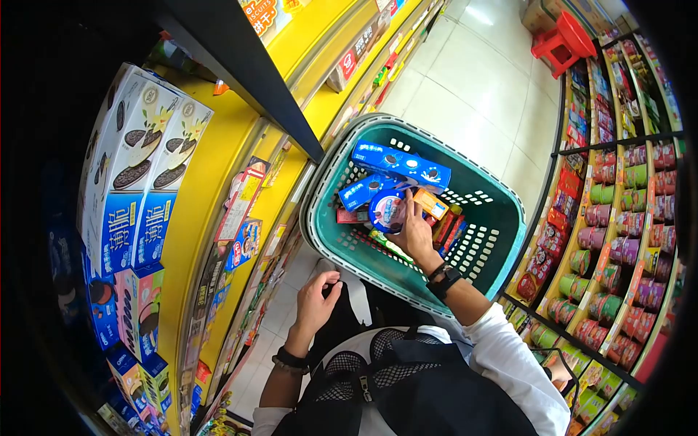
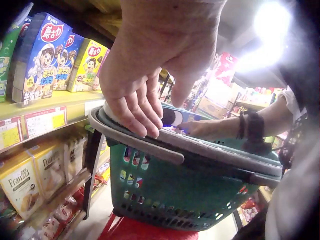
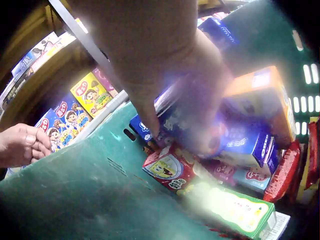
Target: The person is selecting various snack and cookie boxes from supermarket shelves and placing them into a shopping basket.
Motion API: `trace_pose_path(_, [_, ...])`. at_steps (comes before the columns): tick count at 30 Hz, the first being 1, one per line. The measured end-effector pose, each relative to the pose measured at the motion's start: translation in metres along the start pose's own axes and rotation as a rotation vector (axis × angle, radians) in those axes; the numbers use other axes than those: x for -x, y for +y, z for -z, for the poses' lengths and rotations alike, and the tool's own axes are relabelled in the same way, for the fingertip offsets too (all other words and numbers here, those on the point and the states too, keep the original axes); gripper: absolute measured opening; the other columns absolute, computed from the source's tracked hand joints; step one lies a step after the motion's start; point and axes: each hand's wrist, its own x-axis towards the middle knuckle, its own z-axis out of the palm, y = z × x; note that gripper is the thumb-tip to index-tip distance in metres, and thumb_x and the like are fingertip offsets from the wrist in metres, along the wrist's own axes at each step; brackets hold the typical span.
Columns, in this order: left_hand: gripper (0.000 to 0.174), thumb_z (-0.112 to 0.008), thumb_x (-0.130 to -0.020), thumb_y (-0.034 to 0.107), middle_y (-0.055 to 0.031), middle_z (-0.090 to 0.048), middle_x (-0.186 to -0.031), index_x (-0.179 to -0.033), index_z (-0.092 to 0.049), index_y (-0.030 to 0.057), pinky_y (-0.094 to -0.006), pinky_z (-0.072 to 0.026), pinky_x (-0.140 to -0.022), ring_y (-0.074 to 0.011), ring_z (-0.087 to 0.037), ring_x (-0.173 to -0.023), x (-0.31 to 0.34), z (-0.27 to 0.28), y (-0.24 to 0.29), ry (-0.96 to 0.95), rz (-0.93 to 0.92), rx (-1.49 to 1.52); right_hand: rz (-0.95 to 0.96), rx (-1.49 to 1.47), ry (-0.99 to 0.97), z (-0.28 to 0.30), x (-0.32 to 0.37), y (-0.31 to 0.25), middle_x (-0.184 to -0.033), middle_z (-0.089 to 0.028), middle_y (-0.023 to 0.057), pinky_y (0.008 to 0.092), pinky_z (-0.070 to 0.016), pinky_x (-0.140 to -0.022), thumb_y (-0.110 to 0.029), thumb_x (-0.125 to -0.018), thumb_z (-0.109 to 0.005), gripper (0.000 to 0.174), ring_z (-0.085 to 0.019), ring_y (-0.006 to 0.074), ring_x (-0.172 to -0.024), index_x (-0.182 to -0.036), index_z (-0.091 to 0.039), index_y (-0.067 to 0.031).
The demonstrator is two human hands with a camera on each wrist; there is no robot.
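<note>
My right hand (image 1: 416, 234), with a black band on the wrist, reaches into a green shopping basket (image 1: 502, 218) and grips a round blue snack tub (image 1: 383, 212) with a pinkish lid. Around the tub lie long blue cookie boxes (image 1: 396, 163), an orange box (image 1: 430, 203) and, in the right wrist view, a red box (image 3: 167, 170) and a green-and-white box (image 3: 235, 210). My left hand (image 1: 318, 301) hangs outside the near side of the basket, fingers loosely bent and holding nothing. In the left wrist view it overlaps the grey basket rim (image 2: 210, 152).
Yellow shelves (image 1: 211, 182) with biscuit boxes (image 1: 145, 167) run close along the left. Shelves of round tubs (image 1: 603, 218) stand to the right, where another person's hand (image 1: 558, 372) shows. A red stool (image 1: 563, 45) stands at the far end of the tiled aisle floor (image 1: 472, 87).
</note>
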Motion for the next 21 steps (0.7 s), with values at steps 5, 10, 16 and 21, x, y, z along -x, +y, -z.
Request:
trace_pose_path(5, [0.021, -0.063, -0.082, 0.013, -0.0090, -0.066, -0.094, -0.100, -0.059, 0.0035, -0.0321, -0.0495, -0.072, -0.0213, -0.064, -0.084, 0.005, -0.001, -0.004, 0.004, 0.022, 0.003, -0.033, -0.009, 0.045, 0.004, -0.003, 0.006, -0.112, -0.048, 0.0256, 0.0413, -0.0538, -0.070, -0.024, -0.055, -0.082, 0.114, -0.061, 0.0394, -0.085, -0.139, -0.009, 0.0007])
trace_pose_path(10, [0.021, -0.063, -0.083, 0.015, -0.0092, -0.066, -0.094, -0.100, -0.059, 0.0034, -0.0324, -0.0497, -0.072, -0.0218, -0.064, -0.084, 0.008, -0.002, -0.006, -0.004, 0.025, 0.004, -0.039, -0.051, 0.011, 0.005, -0.004, 0.003, -0.118, -0.044, 0.0269, 0.0429, -0.0527, -0.074, -0.024, -0.055, -0.083, 0.117, -0.058, 0.0410, -0.091, -0.140, -0.006, -0.0009])
trace_pose_path(16, [0.021, -0.062, -0.083, 0.015, -0.0098, -0.066, -0.094, -0.100, -0.059, 0.0032, -0.0325, -0.0498, -0.073, -0.0224, -0.064, -0.084, 0.009, 0.000, -0.012, -0.004, 0.032, 0.003, -0.033, -0.067, 0.007, -0.001, -0.001, 0.001, -0.122, -0.041, 0.0279, 0.0440, -0.0520, -0.076, -0.026, -0.055, -0.083, 0.119, -0.057, 0.0416, -0.094, -0.141, -0.005, -0.0025])
trace_pose_path(21, [0.021, -0.062, -0.083, 0.015, -0.0101, -0.066, -0.094, -0.100, -0.059, 0.0030, -0.0324, -0.0498, -0.072, -0.0226, -0.064, -0.084, 0.010, 0.001, -0.017, 0.009, 0.014, -0.008, -0.014, -0.047, 0.038, 0.001, -0.001, 0.001, -0.119, -0.041, 0.0266, 0.0428, -0.0539, -0.072, -0.021, -0.054, -0.083, 0.117, -0.058, 0.0403, -0.091, -0.140, -0.007, -0.0012])
